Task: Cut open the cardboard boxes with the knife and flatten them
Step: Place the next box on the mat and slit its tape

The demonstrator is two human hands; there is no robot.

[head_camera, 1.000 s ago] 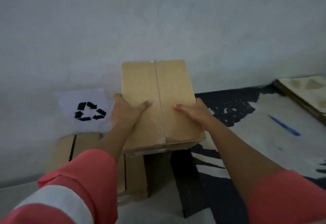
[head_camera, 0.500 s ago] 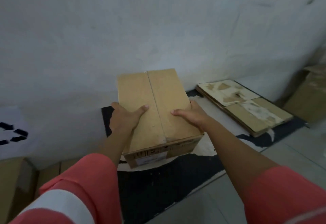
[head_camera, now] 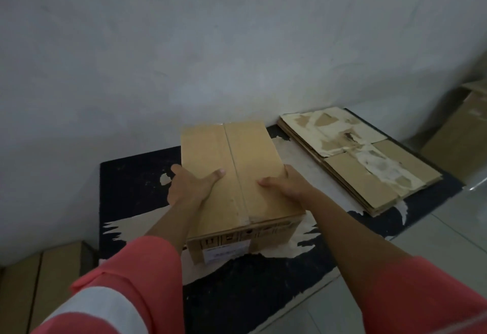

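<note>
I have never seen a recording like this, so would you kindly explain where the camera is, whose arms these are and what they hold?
There is no machine here: a person wears one wide-angle camera on the head, so this single view looks down at their own arms in coral-red sleeves. The left hand and right hand grip the sides of a sealed brown cardboard box, thumbs on its top. It is on or just above a dark floor mat with torn pale patches; I cannot tell whether it touches. To the right lies a stack of flattened cardboard sheets.
</note>
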